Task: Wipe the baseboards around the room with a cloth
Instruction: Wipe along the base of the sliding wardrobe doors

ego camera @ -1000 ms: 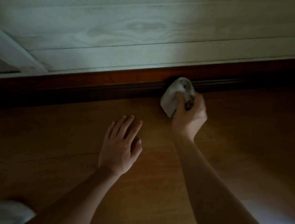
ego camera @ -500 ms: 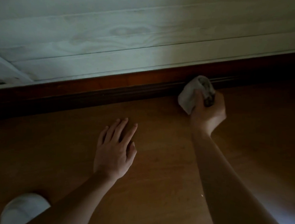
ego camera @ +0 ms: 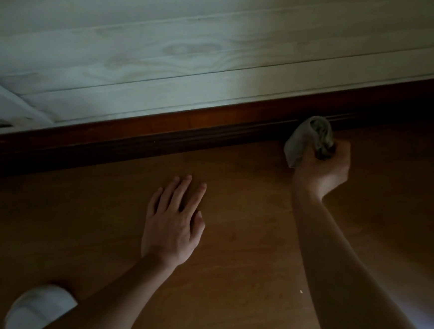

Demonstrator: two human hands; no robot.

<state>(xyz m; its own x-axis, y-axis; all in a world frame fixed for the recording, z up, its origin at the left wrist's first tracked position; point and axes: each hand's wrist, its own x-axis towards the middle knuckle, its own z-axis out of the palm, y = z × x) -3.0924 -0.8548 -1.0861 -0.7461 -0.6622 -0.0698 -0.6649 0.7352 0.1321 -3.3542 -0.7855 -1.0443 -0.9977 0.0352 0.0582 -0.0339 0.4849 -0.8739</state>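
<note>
1. Head view is being filled by a dim stretch of wooden floor (ego camera: 243, 244), with the dark baseboard (ego camera: 160, 139) being seen as a long band running from about 8 o'clock at the left edge up toward 2 o'clock at the right edge, below a pale panelled wall (ego camera: 167, 56).
2. A crumpled cloth (ego camera: 309, 137) is being held in the right hand (ego camera: 322, 167), whose grip is being kept closed around the bunched fabric; the cloth is being pressed against the lower moulding of the baseboard, at about 1 o'clock from the frame's centre.
3. The left hand (ego camera: 173, 225) is being laid flat on the floor with fingers spread and nothing in it, its grip open, well apart from the baseboard and seemingly being used as a support.
4. The decisive relation is being judged as this: the baseboard's long axis is lying across the right forearm, so the unwiped length is being found toward 2 o'clock from the cloth, into the darker end, and toward 8 o'clock behind it.
5. The right hand is being placed as the nearer one by far; any stroke is being expected to follow that slanted line.
6. A pale rounded object (ego camera: 38, 308) at 7 o'clock is not being identified with certainty.
</note>
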